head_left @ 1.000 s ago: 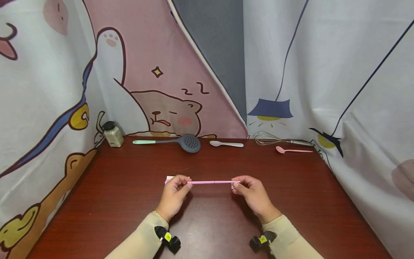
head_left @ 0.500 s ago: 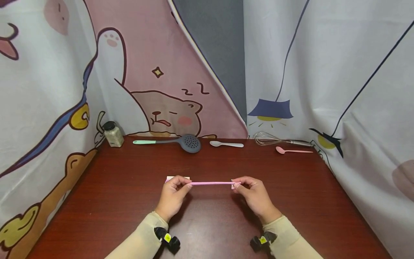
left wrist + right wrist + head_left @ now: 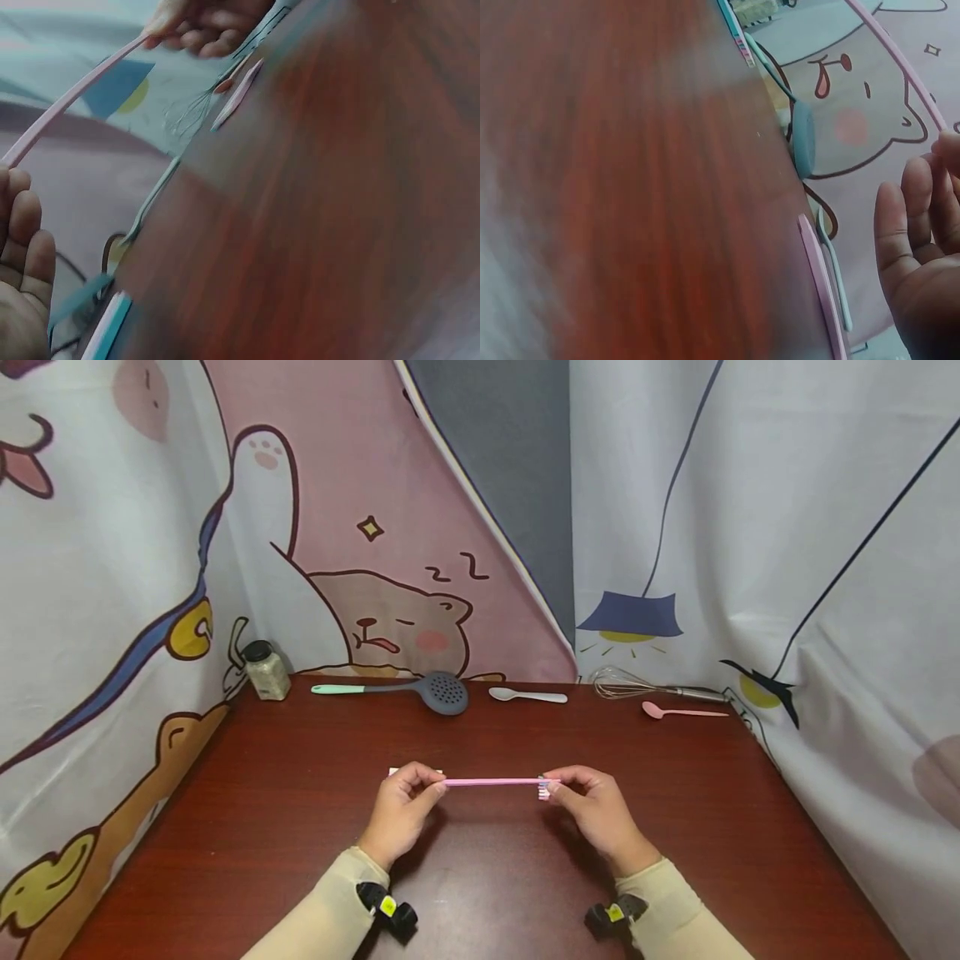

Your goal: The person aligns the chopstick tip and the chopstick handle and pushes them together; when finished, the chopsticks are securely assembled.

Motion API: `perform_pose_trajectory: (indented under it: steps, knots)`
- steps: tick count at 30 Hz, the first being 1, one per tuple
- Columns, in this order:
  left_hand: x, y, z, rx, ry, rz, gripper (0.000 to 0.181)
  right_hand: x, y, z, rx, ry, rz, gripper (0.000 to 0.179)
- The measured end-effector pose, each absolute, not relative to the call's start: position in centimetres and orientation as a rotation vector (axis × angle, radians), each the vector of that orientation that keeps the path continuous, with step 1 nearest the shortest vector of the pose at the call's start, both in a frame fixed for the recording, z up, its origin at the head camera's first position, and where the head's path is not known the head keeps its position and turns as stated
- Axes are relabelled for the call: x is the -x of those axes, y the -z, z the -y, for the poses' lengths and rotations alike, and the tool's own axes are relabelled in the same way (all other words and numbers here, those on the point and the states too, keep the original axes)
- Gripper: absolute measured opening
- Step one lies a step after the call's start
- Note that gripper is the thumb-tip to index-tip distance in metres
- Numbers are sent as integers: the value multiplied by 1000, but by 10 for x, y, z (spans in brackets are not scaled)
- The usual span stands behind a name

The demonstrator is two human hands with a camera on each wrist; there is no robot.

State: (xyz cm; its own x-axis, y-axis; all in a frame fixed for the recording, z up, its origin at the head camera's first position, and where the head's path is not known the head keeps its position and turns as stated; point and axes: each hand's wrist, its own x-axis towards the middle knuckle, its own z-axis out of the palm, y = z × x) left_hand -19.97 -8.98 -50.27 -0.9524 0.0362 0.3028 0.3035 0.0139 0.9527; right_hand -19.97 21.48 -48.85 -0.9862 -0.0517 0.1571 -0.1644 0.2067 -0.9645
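Observation:
A thin pink strip (image 3: pixel 492 782) stretches nearly straight between my two hands, above the dark red-brown table (image 3: pixel 480 868). My left hand (image 3: pixel 402 810) pinches its left end between thumb and forefinger. At the other end, my right hand (image 3: pixel 596 814) pinches it the same way. In both wrist views, the other fingers curl loosely below the strip. Partly hidden behind the left hand lies a flat pale bundle (image 3: pixel 107 330) with a teal side. Behind the right hand, mostly covered in the head view, lies a long flat pink piece (image 3: pixel 823 289).
Along the back edge lie a grey slotted skimmer (image 3: pixel 444 693) with a mint handle, a white spoon (image 3: pixel 528 695), a whisk (image 3: pixel 637 685) and a pink spoon (image 3: pixel 682 712). A black-lidded jar (image 3: pixel 267 673) stands at the back left. Printed curtains (image 3: pixel 840 527) enclose the table.
Both hands keep their pinch on the strip, with only slight shifts. The right hand has edged rightward, and more of the piece behind it shows. The head view has shifted slightly.

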Motion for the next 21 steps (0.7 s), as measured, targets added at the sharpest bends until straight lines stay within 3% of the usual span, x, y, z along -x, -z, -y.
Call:
perform_pose_trajectory:
  steps: [9, 19, 21]
  knots:
    - [222, 508, 128, 95, 1968, 2044, 7, 211, 486, -234, -56, -1913, 2347, 28]
    - [235, 515, 170, -169, 1787, 2141, 3, 218, 488, -253, 35, -1849, 2459, 28]
    - [237, 516, 177, -217, 1725, 2175, 9, 219, 490, -255, 51, -1839, 2468, 27]
